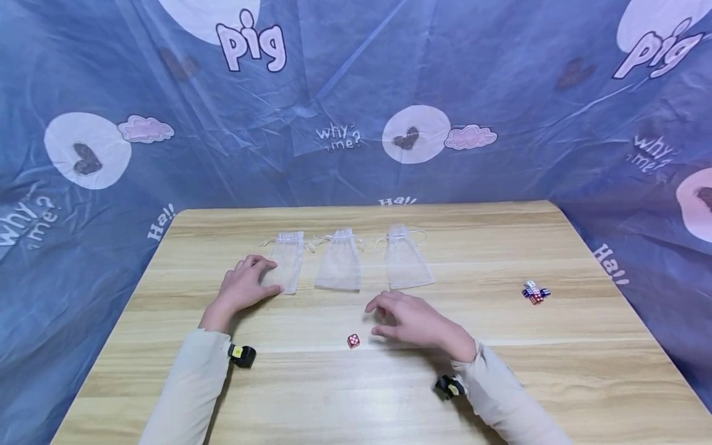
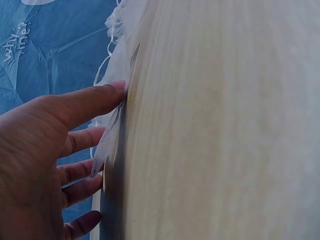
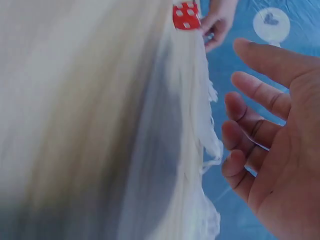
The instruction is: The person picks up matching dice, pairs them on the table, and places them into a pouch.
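My left hand (image 1: 246,285) rests at the left white mesh drawstring bag (image 1: 288,266), with thumb and fingertips spread along its near corner and left edge. The left wrist view shows the thumb (image 2: 97,102) against the sheer bag fabric (image 2: 116,117), the other fingers loosely bent beside it. My right hand (image 1: 408,318) hovers over the middle of the table, fingers relaxed and holding nothing. A red die (image 1: 353,340) with white pips lies on the table to its left; in the right wrist view the die (image 3: 186,16) shows at the top, apart from the fingers.
Two more mesh bags, a middle one (image 1: 340,262) and a right one (image 1: 408,259), lie flat in the same row. A small cluster of red, blue and white dice (image 1: 535,292) sits at the right of the wooden table (image 1: 356,408). A blue printed cloth (image 1: 345,80) hangs behind.
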Action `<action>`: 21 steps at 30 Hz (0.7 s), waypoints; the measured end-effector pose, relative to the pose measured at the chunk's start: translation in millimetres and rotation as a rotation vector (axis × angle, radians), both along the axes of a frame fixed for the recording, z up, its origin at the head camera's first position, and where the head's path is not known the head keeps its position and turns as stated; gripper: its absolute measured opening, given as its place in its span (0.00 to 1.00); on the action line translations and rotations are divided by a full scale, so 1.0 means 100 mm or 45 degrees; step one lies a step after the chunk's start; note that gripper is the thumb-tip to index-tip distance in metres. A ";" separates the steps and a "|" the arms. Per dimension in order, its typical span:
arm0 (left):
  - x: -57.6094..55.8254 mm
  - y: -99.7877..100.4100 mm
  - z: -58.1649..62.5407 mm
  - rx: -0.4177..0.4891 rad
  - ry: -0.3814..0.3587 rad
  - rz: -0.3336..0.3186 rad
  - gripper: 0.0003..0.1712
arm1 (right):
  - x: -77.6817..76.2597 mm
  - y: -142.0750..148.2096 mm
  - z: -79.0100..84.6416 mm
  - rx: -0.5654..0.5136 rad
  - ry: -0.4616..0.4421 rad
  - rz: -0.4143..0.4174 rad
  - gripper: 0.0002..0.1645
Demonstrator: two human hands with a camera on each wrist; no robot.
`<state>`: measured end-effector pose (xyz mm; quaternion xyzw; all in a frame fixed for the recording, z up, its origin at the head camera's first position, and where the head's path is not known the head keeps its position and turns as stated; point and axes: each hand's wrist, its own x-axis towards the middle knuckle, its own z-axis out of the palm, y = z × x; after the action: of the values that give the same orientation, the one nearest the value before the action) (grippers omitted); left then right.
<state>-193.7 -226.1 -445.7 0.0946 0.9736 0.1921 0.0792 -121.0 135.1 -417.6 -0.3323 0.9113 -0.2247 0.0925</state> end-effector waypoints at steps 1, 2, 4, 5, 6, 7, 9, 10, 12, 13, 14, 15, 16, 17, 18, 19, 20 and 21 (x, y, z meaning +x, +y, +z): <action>0.00 0.00 0.00 0.001 0.002 -0.002 0.37 | -0.01 0.04 0.01 -0.009 -0.006 -0.014 0.21; -0.01 0.00 0.00 0.001 0.004 -0.003 0.37 | -0.02 0.08 0.02 -0.022 -0.011 -0.027 0.21; -0.01 0.01 0.00 0.002 0.003 0.000 0.37 | -0.04 0.16 0.04 -0.053 -0.024 -0.055 0.21; -0.01 0.01 0.00 0.002 0.003 -0.001 0.38 | -0.04 0.19 0.05 -0.068 -0.030 -0.068 0.21; -0.01 0.01 0.00 0.001 0.000 0.001 0.38 | -0.05 0.23 0.06 -0.083 -0.034 -0.081 0.21; -0.01 0.01 0.00 0.000 -0.002 0.002 0.38 | -0.06 0.27 0.07 -0.105 -0.041 -0.093 0.21; 0.00 0.00 0.00 0.001 -0.004 0.005 0.37 | -0.07 0.34 0.10 -0.142 -0.046 -0.119 0.21; 0.00 0.01 0.00 0.003 -0.004 0.005 0.37 | -0.08 0.38 0.11 -0.154 -0.046 -0.133 0.21; 0.00 0.01 0.01 0.007 -0.005 0.009 0.37 | -0.08 0.45 0.14 -0.167 -0.046 -0.157 0.21; 0.00 0.00 0.01 0.008 -0.005 0.010 0.37 | -0.08 0.48 0.15 -0.174 -0.048 -0.168 0.21; 0.01 0.00 0.01 0.008 -0.006 0.012 0.37 | -0.08 0.52 0.16 -0.179 -0.049 -0.180 0.21; 0.01 0.00 0.01 0.009 -0.007 0.010 0.37 | -0.08 0.56 0.16 -0.182 -0.043 -0.191 0.21; 0.01 0.00 0.01 0.008 -0.008 0.009 0.37 | -0.08 0.60 0.17 -0.185 -0.039 -0.204 0.21; 0.01 0.00 0.01 0.006 -0.008 0.006 0.37 | -0.08 0.64 0.18 -0.193 -0.038 -0.216 0.21; 0.01 0.00 0.01 0.004 -0.007 0.004 0.37 | -0.08 0.69 0.18 -0.204 -0.033 -0.227 0.21; 0.01 0.01 0.01 0.003 -0.006 0.002 0.37 | -0.08 0.74 0.19 -0.216 -0.029 -0.240 0.21; 0.01 0.01 0.01 0.001 -0.003 0.000 0.37 | -0.08 0.79 0.20 -0.225 -0.022 -0.253 0.21; 0.01 0.01 0.01 -0.001 0.000 -0.001 0.37 | -0.09 0.83 0.21 -0.231 -0.012 -0.265 0.20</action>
<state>-193.0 -225.2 -444.5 0.0949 0.9736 0.1918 0.0793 -129.6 218.5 -396.9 -0.2418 0.9164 -0.3163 0.0424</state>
